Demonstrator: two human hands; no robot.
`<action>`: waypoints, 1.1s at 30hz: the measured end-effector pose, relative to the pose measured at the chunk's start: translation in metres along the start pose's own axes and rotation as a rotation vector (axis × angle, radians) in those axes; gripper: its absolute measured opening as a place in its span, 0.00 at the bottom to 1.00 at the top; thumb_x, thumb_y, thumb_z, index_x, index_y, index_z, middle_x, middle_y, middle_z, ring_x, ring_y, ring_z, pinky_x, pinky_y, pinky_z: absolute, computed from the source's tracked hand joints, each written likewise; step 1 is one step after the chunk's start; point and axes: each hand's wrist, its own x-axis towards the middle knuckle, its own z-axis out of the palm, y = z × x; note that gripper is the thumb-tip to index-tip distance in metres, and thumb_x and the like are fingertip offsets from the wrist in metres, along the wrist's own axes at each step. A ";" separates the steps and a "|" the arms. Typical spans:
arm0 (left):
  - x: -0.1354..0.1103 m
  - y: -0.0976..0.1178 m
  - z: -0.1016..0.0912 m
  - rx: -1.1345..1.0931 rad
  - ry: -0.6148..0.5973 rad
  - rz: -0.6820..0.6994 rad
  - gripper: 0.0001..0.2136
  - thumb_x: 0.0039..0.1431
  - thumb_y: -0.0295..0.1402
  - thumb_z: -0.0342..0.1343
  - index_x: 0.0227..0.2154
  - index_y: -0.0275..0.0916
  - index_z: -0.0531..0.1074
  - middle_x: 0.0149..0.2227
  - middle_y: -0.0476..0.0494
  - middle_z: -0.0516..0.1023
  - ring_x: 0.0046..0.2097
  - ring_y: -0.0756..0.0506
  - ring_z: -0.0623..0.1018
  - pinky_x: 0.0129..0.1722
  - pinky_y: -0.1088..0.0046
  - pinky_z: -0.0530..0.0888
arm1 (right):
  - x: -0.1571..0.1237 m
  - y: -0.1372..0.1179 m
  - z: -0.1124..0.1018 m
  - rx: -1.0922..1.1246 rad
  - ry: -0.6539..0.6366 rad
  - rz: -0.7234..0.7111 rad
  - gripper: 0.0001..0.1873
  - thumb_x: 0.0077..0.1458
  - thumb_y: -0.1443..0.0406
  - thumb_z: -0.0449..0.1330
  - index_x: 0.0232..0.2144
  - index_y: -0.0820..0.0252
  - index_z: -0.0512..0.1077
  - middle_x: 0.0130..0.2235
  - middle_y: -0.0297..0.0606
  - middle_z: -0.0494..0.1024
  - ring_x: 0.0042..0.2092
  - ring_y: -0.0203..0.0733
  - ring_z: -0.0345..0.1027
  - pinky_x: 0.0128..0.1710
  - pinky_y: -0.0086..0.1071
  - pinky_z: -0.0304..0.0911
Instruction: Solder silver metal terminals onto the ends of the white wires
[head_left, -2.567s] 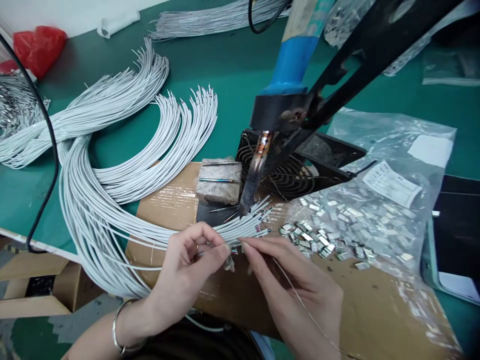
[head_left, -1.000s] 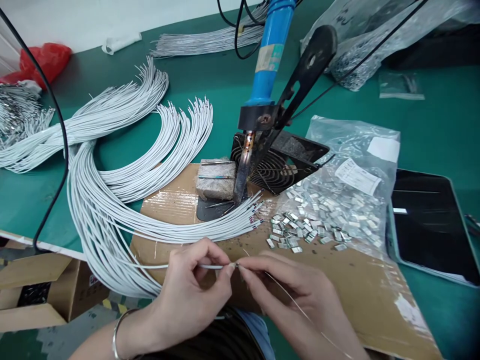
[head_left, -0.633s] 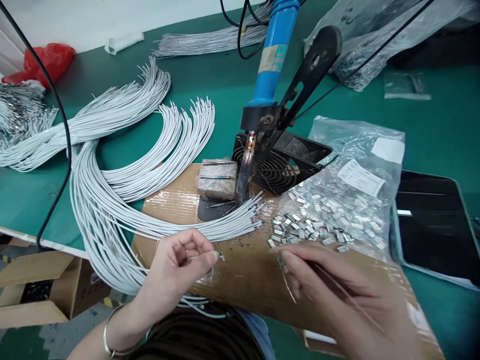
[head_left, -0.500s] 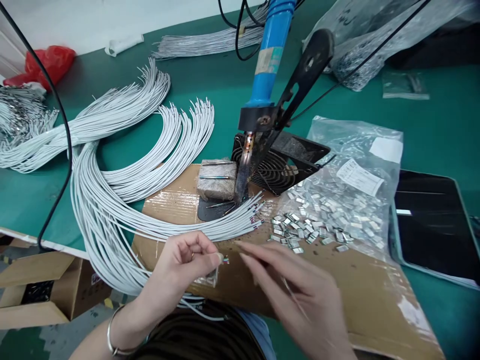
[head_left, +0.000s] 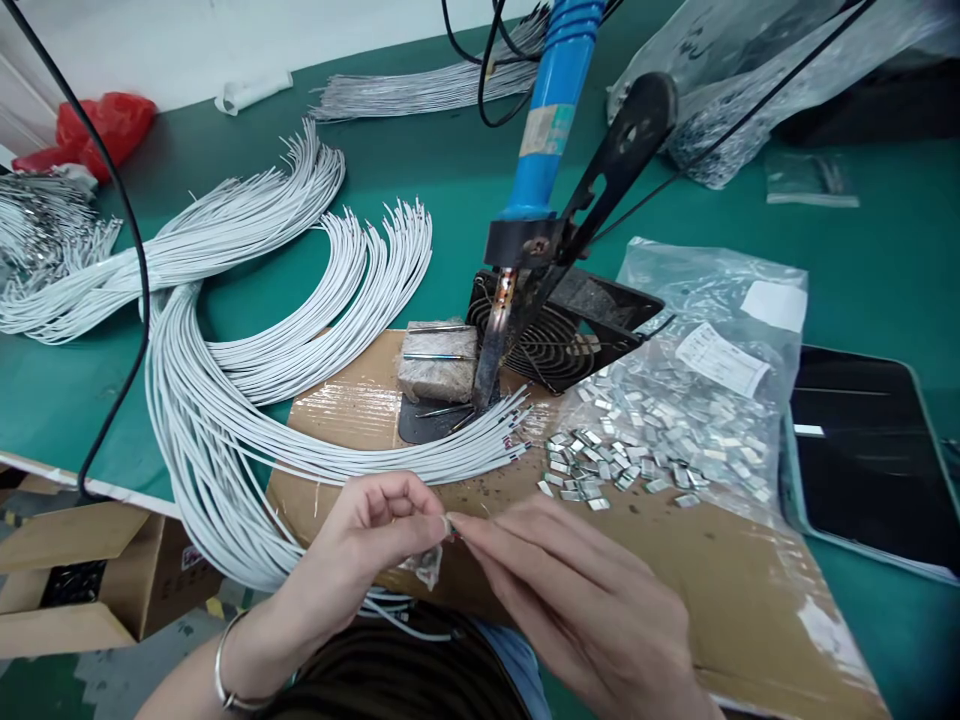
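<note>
My left hand (head_left: 375,535) pinches the end of a white cable between thumb and forefinger, low in front of me. Tiny coloured wire ends (head_left: 452,535) poke out past its thumb. The fingertips of my right hand (head_left: 577,590) close on these wire ends, touching close to the left thumb. Most of the cable is hidden by the left hand. Beyond the hands, a thick bundle of white cables (head_left: 360,462) curves over the cardboard (head_left: 720,590), its stripped ends pointing right. Small metal connectors (head_left: 592,465) lie in a loose pile to the right of those ends.
A blue-handled soldering iron (head_left: 551,130) leans tip-down in a black stand, beside a wrapped block (head_left: 437,362) and a black fan (head_left: 555,330). On the right are a clear bag (head_left: 705,270) of connectors and a tablet (head_left: 862,450). An open carton (head_left: 150,590) stands lower left.
My right hand has moved left, and its fingertips, apart before, have closed on the wire ends at my left thumb. The left hand has barely moved.
</note>
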 end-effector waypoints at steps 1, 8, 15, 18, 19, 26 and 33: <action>0.000 0.000 0.000 -0.004 -0.004 -0.011 0.19 0.50 0.45 0.75 0.25 0.35 0.75 0.21 0.54 0.65 0.24 0.53 0.56 0.25 0.75 0.52 | 0.000 0.001 -0.002 -0.022 -0.019 -0.028 0.27 0.63 0.80 0.59 0.60 0.54 0.77 0.35 0.38 0.84 0.33 0.40 0.76 0.35 0.32 0.76; -0.002 0.000 0.000 0.027 -0.028 0.002 0.18 0.55 0.45 0.73 0.27 0.35 0.75 0.21 0.54 0.67 0.23 0.54 0.60 0.25 0.77 0.57 | -0.010 0.003 -0.021 -0.028 0.085 0.132 0.22 0.61 0.76 0.63 0.52 0.47 0.82 0.35 0.35 0.85 0.34 0.41 0.79 0.38 0.33 0.77; -0.005 -0.010 0.005 0.190 0.084 0.183 0.13 0.63 0.40 0.67 0.31 0.36 0.75 0.25 0.52 0.69 0.25 0.53 0.62 0.24 0.79 0.58 | -0.018 -0.004 -0.007 0.305 0.246 0.772 0.05 0.59 0.59 0.71 0.36 0.50 0.88 0.23 0.34 0.79 0.23 0.39 0.73 0.23 0.27 0.70; -0.008 -0.013 0.009 0.286 0.148 0.262 0.10 0.66 0.38 0.63 0.32 0.37 0.75 0.25 0.51 0.70 0.25 0.52 0.61 0.24 0.78 0.58 | -0.018 -0.010 0.008 0.561 0.207 0.963 0.13 0.58 0.54 0.71 0.39 0.55 0.88 0.22 0.35 0.78 0.22 0.37 0.71 0.21 0.27 0.70; -0.009 -0.014 0.010 0.338 0.168 0.286 0.10 0.67 0.37 0.62 0.32 0.38 0.75 0.25 0.51 0.70 0.25 0.52 0.61 0.24 0.77 0.58 | -0.017 -0.012 0.012 0.625 0.196 1.003 0.15 0.58 0.53 0.72 0.40 0.56 0.88 0.22 0.35 0.78 0.22 0.36 0.70 0.22 0.26 0.70; -0.014 -0.023 0.008 0.722 0.274 0.510 0.06 0.68 0.32 0.61 0.33 0.42 0.78 0.26 0.50 0.77 0.23 0.51 0.66 0.29 0.71 0.63 | -0.010 -0.024 0.027 0.768 0.268 1.054 0.15 0.56 0.53 0.73 0.40 0.55 0.88 0.28 0.36 0.80 0.25 0.34 0.69 0.24 0.25 0.70; -0.011 -0.024 0.008 0.962 0.319 0.762 0.07 0.63 0.23 0.63 0.34 0.43 0.77 0.28 0.53 0.82 0.25 0.50 0.75 0.45 0.67 0.68 | -0.009 -0.021 0.025 0.679 0.221 0.919 0.11 0.62 0.56 0.69 0.37 0.55 0.87 0.26 0.34 0.76 0.24 0.33 0.67 0.23 0.24 0.65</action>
